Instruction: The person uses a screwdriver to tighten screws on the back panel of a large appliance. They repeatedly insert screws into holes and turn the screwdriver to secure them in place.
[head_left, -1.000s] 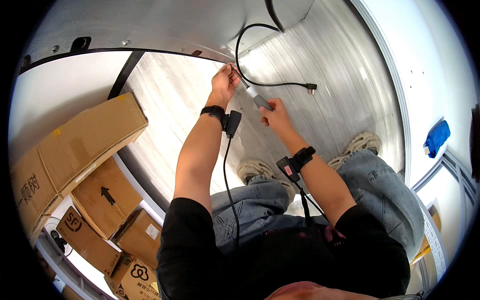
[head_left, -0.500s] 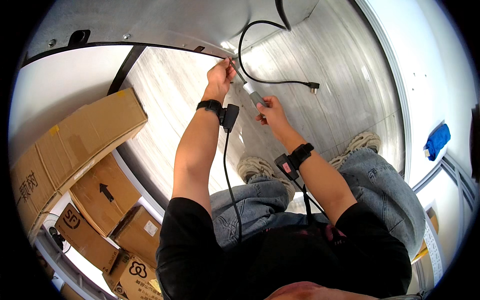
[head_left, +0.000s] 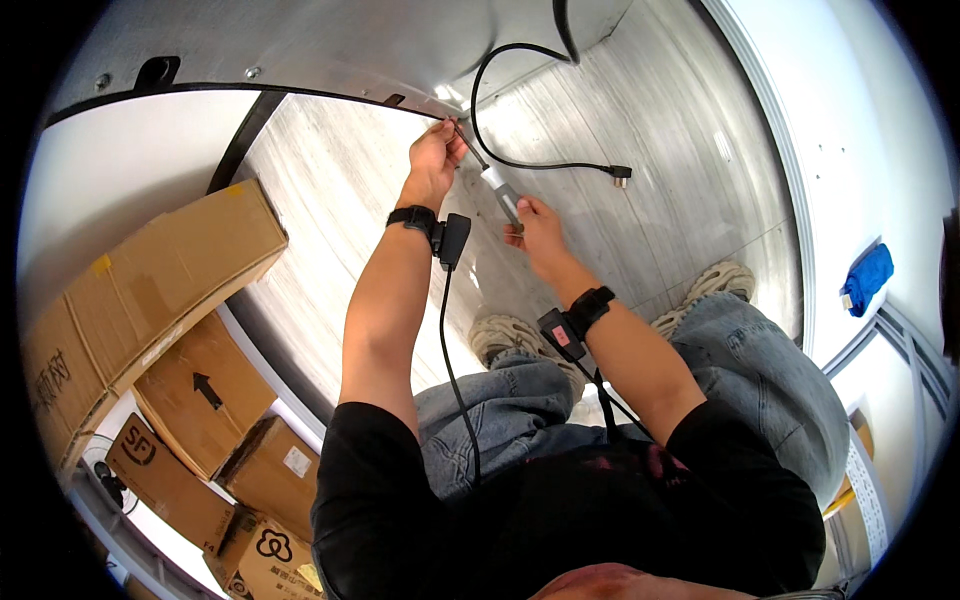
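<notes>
My right hand [head_left: 541,236] is closed round the grey handle of a screwdriver [head_left: 500,187] with a pale collar. Its thin metal shaft slants up and left to the lower edge of a large grey metal cabinet [head_left: 330,48]. There my left hand [head_left: 434,158] pinches at the shaft's far end, fingertips close to the cabinet edge. Whatever sits between those fingertips, a screw or only the tip, is hidden. Both wrists wear black straps with small black devices.
A black power cable [head_left: 476,100] loops from the cabinet to a plug [head_left: 621,177] on the wood-patterned floor [head_left: 690,150], right of my hands. Cardboard boxes [head_left: 180,285] stack up at left. A blue cloth-like bundle [head_left: 867,280] sits by the right wall.
Both hands and the screwdriver keep nearly the same position at the cabinet edge. The whole view has shifted slightly, and the right hand's grip on the handle looks slightly turned.
</notes>
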